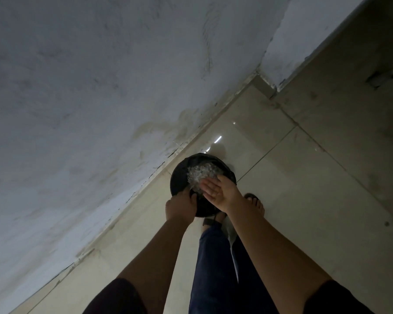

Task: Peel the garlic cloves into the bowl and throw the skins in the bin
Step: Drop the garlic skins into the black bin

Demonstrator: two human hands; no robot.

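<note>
From where I sit the stained grey wall fills most of the view, with the pale tiled floor running along its foot. The black bin stands on the floor just beside the wall, lined in something dark. My left hand has its fingers curled over the bin's near rim, and I judge that is to steady it and keep the mouth wide while the waste goes in. My right hand is spread flat over the opening, fingers straight and palm showing, tilted as if to let its load slide off. The garlic skins lie as a pale, flaky heap inside the bin, touching the right fingertips. A sandalled foot stands just beside the bin. I can see neither the bowl nor the peeled cloves here, so this looks like the disposal step
</note>
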